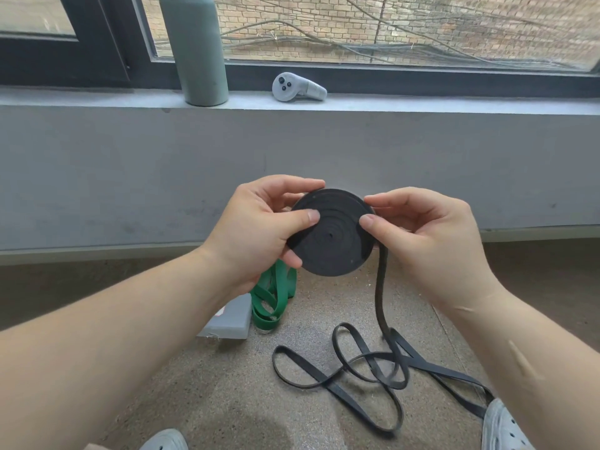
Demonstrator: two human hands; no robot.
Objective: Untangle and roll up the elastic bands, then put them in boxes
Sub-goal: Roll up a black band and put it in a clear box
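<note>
A black elastic band is partly wound into a flat round coil (331,235) held up in front of me. My left hand (259,232) grips the coil's left side, thumb on its face. My right hand (425,235) pinches its right edge. From the coil the loose black band (381,297) hangs down and lies in tangled loops (357,368) on the floor. A green elastic band (274,303) lies bunched on the floor below my left hand. Beside it sits a grey box (232,319), partly hidden by my left forearm.
A grey-green bottle (198,50) and a grey hand controller (297,87) stand on the window ledge (422,103) above a grey wall. My shoes (501,427) show at the bottom edge, on the speckled floor (227,384).
</note>
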